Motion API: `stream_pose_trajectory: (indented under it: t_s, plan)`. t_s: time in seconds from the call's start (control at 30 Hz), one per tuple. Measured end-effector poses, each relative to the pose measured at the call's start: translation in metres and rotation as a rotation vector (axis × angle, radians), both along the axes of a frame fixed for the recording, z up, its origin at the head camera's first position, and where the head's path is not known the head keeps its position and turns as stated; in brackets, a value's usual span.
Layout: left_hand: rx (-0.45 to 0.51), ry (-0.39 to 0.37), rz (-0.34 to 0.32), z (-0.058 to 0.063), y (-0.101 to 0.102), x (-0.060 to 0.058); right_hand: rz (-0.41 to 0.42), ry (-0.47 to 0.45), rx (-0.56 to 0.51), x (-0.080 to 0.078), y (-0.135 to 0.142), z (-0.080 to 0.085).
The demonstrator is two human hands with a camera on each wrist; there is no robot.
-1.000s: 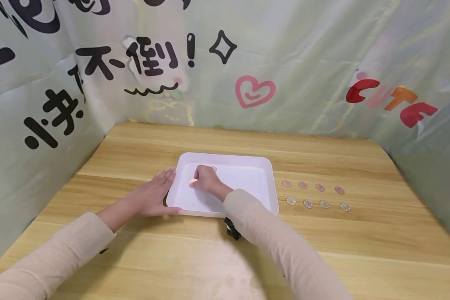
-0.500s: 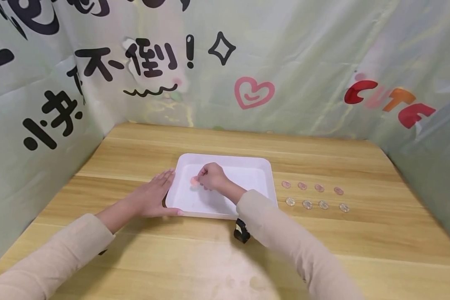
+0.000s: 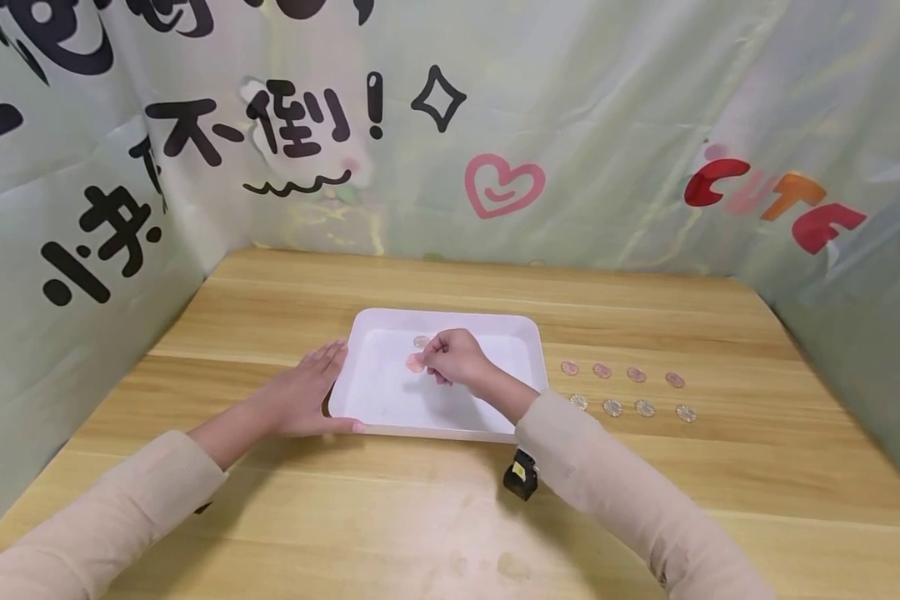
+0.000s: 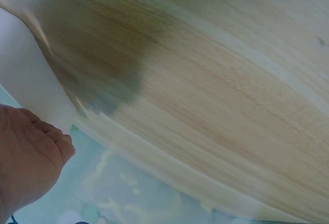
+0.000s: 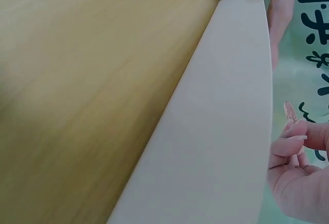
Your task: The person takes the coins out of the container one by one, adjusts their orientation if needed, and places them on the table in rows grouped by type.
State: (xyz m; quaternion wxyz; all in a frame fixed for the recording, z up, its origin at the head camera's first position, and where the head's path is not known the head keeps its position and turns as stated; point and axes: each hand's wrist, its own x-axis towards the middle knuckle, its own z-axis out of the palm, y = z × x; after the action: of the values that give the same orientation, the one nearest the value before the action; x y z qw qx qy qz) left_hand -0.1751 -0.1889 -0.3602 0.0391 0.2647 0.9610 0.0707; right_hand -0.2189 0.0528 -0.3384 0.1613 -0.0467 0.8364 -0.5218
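A white tray (image 3: 375,408) lies on the wooden table in the head view. My left hand (image 3: 303,398) steadies its left end, fingers stretched along the side and thumb by the front edge. Above the tray floor, my right hand (image 3: 459,358) pinches a copper-coloured coin (image 3: 414,363) between thumb and fingers. The right wrist view shows this coin (image 5: 290,111) tilted up from the fingertips. A silvery coin (image 3: 421,342) lies in the tray just behind the held one. The right hand may hide other parts of the tray floor.
Right of the tray lie two rows of coins: copper-coloured ones such as this reddish coin (image 3: 636,375) behind, silvery ones such as this pale coin (image 3: 645,408) in front. Printed fabric (image 3: 570,100) walls the table's back and sides.
My right hand has moved rightward over the tray with the copper-coloured coin. The silvery coin in the tray now shows more fully. My left hand has stayed at the tray's left end.
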Motion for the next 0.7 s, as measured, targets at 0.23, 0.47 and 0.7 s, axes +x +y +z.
stream_pose_trajectory:
  t_s: [0.23,0.47,0.7]
  plan:
    - [0.006,-0.007,0.004,0.001,0.0,0.002,-0.031,-0.016,-0.004,0.004,0.018,0.004]
    - [0.005,-0.006,0.004,0.0,0.0,0.001,-0.057,-0.03,-0.009,0.005,0.038,0.005]
    - [0.008,0.001,0.001,0.0,0.0,0.001,-0.074,-0.022,-0.007,0.007,0.061,0.005]
